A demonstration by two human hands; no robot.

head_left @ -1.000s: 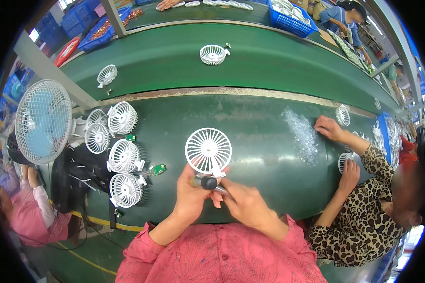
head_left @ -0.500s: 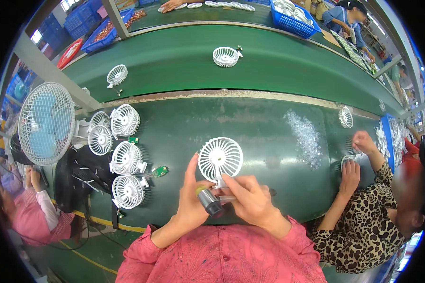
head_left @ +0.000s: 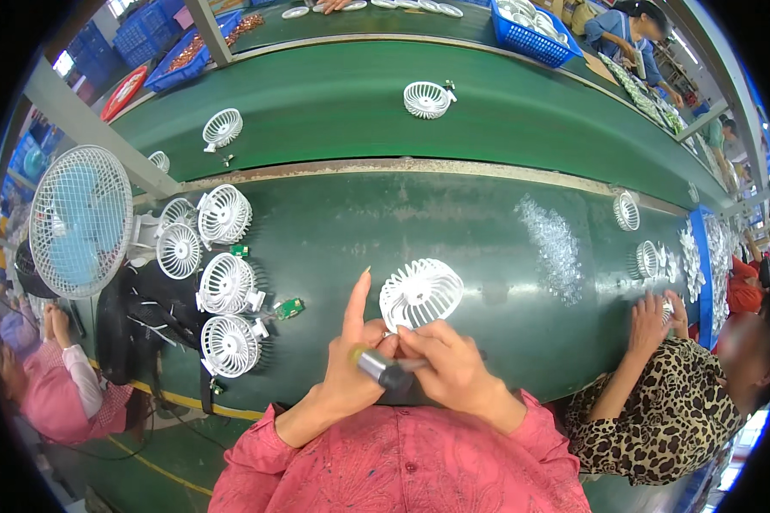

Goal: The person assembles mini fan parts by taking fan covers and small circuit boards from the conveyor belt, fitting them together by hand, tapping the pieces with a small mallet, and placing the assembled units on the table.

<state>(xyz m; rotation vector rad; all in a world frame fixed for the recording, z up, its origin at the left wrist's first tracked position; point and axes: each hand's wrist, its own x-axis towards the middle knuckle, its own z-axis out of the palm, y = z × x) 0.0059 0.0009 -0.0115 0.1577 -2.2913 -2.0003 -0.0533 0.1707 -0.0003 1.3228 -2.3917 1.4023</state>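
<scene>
A white fan cage (head_left: 422,295) with radial ribs is tilted above the green table in front of me. My right hand (head_left: 455,369) pinches its near end with thumb and index finger. A small mallet (head_left: 372,362) with a silver head and a black end lies across my palms; its handle runs under my right hand, whose lower fingers appear curled around it. My left hand (head_left: 349,368) has its index finger stretched up beside the cage, while its other fingertips close at the cage's near end. What exactly they grip there is hidden.
Several white fan cages (head_left: 228,282) stand at left, some with a green circuit board (head_left: 289,308), near a desk fan (head_left: 81,224). Small clear parts (head_left: 554,248) lie right. Beyond runs a conveyor belt (head_left: 316,111) carrying cages. A co-worker (head_left: 650,402) sits at right.
The fan cage has tilted and shifted slightly right and away from my left index finger. Cages on the belt moved right. The co-worker's hands came nearer their body, exposing another cage.
</scene>
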